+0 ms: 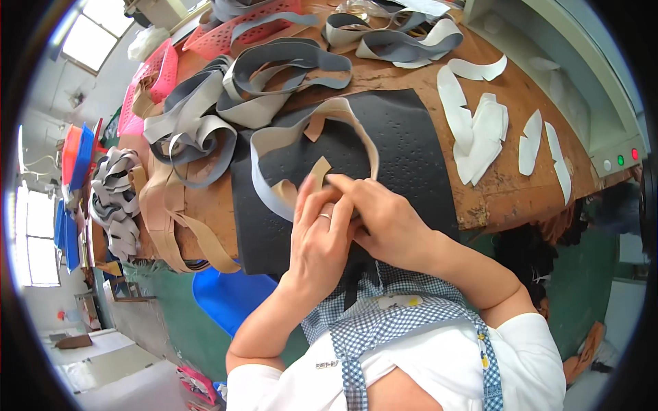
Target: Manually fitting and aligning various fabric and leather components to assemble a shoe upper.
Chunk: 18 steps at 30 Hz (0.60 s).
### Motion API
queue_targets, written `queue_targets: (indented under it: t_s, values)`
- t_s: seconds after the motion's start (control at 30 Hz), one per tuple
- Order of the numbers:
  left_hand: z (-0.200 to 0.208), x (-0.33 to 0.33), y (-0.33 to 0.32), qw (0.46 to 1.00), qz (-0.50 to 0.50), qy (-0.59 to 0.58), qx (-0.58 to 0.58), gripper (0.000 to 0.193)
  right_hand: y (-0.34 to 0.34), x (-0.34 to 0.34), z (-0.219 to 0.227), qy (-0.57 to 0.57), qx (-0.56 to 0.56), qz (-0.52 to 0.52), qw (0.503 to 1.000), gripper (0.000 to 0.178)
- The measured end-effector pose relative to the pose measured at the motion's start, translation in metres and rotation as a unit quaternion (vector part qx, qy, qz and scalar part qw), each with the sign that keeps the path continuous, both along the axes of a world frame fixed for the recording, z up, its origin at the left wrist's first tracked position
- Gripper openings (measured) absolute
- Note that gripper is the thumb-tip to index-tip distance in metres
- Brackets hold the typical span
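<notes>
A cream and light-grey strip (260, 164) curves in a loop on a black perforated mat (418, 154). My left hand (317, 229) and my right hand (391, 216) meet at the near side of this loop. Both have their fingers closed on the strip, thumb and fingertips pressed together. Between the fingertips a short tan end (321, 166) sticks up. Another tan tab (314, 127) hangs inside the loop's far side. The part of the strip under my fingers is hidden.
Coils of grey strip (274, 65) crowd the back left, with tan strips (161, 212) hanging over the table's left edge. Pink baskets (164, 72) stand behind. White cut pieces (485, 137) lie on the right, before a pale machine (603, 89). Below is a blue seat (229, 301).
</notes>
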<state>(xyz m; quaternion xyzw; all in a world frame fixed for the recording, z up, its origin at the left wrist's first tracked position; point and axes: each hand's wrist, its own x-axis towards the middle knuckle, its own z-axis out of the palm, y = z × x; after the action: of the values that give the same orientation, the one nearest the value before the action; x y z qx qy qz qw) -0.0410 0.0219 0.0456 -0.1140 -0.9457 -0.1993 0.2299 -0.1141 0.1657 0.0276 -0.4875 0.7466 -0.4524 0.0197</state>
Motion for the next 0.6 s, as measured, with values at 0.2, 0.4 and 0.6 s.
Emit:
queue_targets:
  t_s: [0.2,0.4,0.6]
  values:
    - [-0.033,0.025,0.002,0.929,0.2,0.008,0.313,0.026,0.023,-0.016,-0.011,-0.146,-0.077,-0.051,0.985,0.036]
    - [-0.027,0.019,-0.001,0.688,0.079,-0.134,0.709,0.041,0.028,-0.015,-0.008,-0.299,-0.081,-0.046,0.95,0.033]
    - [-0.026,0.016,-0.013,0.653,0.036,-0.139,0.743,0.059,0.026,-0.015,-0.007,-0.362,-0.076,-0.067,0.927,0.031]
